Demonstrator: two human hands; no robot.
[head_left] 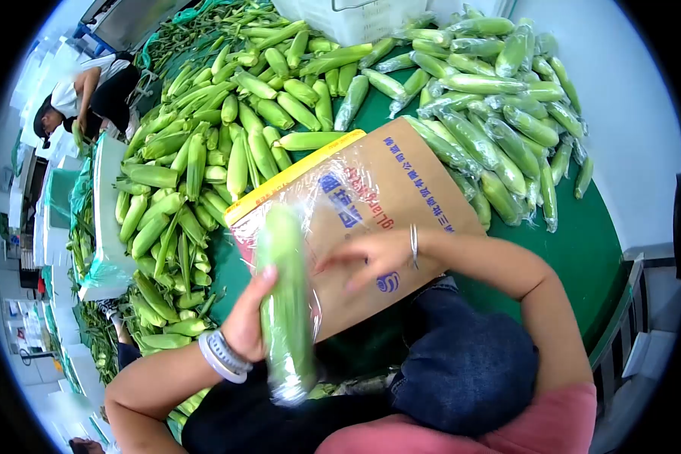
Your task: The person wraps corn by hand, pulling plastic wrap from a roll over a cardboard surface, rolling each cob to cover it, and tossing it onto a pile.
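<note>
My left hand (pixel 248 314) is closed around an ear of corn (pixel 284 310) in its green husk, covered in clear plastic film. The ear stands nearly upright in view, its top blurred by motion. Over a brown printed cardboard piece (pixel 424 181) is my right hand (pixel 374 253), its fingers stretched apart and somewhat blurred, holding nothing I can see. Clear plastic film (pixel 287 200) lies on the cardboard's left part, beside the held ear. A yellow strip (pixel 295 174) runs along the cardboard's far edge.
Unwrapped corn ears (pixel 261 87) are heaped at the far left on a green table (pixel 541 265). Film-wrapped ears (pixel 499 129) are piled at the right. A white crate (pixel 348 19) stands at the back. Another person (pixel 91 91) bends at the upper left, near a white box (pixel 107 219).
</note>
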